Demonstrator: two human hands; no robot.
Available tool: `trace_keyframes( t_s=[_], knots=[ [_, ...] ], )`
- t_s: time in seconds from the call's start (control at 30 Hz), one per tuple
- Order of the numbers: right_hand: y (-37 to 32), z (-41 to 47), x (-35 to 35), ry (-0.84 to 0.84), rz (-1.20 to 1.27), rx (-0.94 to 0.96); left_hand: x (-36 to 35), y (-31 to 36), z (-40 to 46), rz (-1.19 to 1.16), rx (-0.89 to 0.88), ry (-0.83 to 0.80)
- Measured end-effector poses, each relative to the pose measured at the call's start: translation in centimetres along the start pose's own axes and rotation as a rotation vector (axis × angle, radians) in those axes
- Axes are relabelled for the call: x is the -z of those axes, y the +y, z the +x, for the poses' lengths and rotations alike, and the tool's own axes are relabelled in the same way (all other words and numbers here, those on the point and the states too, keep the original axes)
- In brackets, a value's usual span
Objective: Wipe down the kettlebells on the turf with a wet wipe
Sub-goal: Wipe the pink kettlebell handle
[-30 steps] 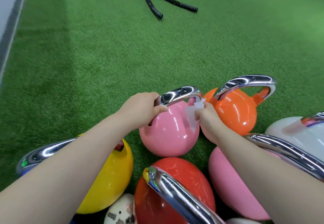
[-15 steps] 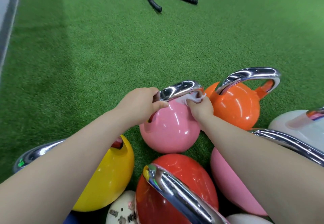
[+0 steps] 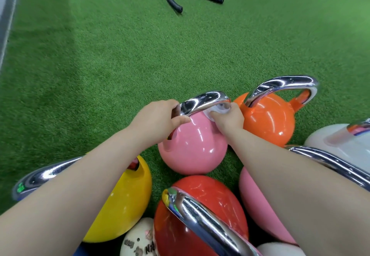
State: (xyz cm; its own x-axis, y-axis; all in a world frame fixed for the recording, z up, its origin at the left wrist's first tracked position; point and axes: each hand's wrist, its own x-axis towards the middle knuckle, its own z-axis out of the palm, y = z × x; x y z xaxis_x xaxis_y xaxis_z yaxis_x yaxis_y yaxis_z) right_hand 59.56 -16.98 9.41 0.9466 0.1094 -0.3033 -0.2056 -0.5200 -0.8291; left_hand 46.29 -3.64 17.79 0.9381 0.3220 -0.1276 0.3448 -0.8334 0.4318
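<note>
Left hand point(image 3: 160, 118) grips handle point(image 3: 202, 101) of pink kettlebell point(image 3: 193, 145) at frame centre; right hand point(image 3: 228, 118) pinches wipe point(image 3: 219, 110) under handle; next, probably body

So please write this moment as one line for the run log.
step: wiping pink kettlebell under handle | left hand: grips chrome handle | right hand: holds wet wipe | next to it: orange kettlebell

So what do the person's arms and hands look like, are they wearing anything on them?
Nothing is worn on them. Both forearms are bare as far as the picture shows, with no sleeves in view. The left hand and right hand have no gloves, and no rings, watch or bracelets show.
</note>
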Motion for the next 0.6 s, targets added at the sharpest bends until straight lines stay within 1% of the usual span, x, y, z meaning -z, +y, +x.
trace_keyframes(
  t_s=[0.03,0.07,0.1,0.13,0.17,0.2,0.23,0.27,0.3,0.33,0.37,0.43,0.6],
  knots=[
    [0.1,-0.1,0.1,-0.012,-0.003,0.006,-0.3,0.0,-0.3,-0.011,0.013,0.069],
    [0.1,-0.1,0.2,-0.031,-0.005,0.011,-0.9,0.0,-0.8,0.001,-0.026,0.206],
    [0.1,-0.1,0.3,-0.050,-0.008,0.015,-1.3,0.3,-1.4,0.013,-0.148,0.370],
    [0.2,0.0,0.5,-0.069,-0.006,0.017,-1.7,0.8,-1.9,0.003,-0.321,0.515],
    [0.2,0.1,0.6,-0.085,0.000,0.019,-2.2,1.5,-2.2,-0.026,-0.494,0.592],
    [0.3,0.1,0.7,-0.099,0.010,0.023,-2.8,2.3,-2.4,-0.033,-0.614,0.572],
    [0.4,0.1,0.7,-0.105,0.017,0.028,-3.4,2.9,-2.3,-0.020,-0.669,0.450],
    [0.4,0.1,0.8,-0.111,0.017,0.035,-3.9,3.6,-2.0,-0.014,-0.633,0.290],
    [0.4,0.1,0.9,-0.118,0.011,0.040,-4.4,4.0,-1.6,-0.023,-0.537,0.133],
    [0.4,0.1,0.9,-0.123,0.005,0.046,-5.3,3.9,-0.8,-0.009,-0.436,0.014],
    [0.4,0.2,1.0,-0.128,-0.006,0.054,-6.0,3.7,0.0,0.022,-0.367,-0.062],
    [0.3,0.2,1.1,-0.145,-0.027,0.066,-6.9,3.3,1.4,0.063,-0.304,-0.119],
    [0.6,0.6,1.2,-0.164,-0.106,0.098,-7.5,4.5,3.2,0.075,-0.253,-0.129]
  ],
)
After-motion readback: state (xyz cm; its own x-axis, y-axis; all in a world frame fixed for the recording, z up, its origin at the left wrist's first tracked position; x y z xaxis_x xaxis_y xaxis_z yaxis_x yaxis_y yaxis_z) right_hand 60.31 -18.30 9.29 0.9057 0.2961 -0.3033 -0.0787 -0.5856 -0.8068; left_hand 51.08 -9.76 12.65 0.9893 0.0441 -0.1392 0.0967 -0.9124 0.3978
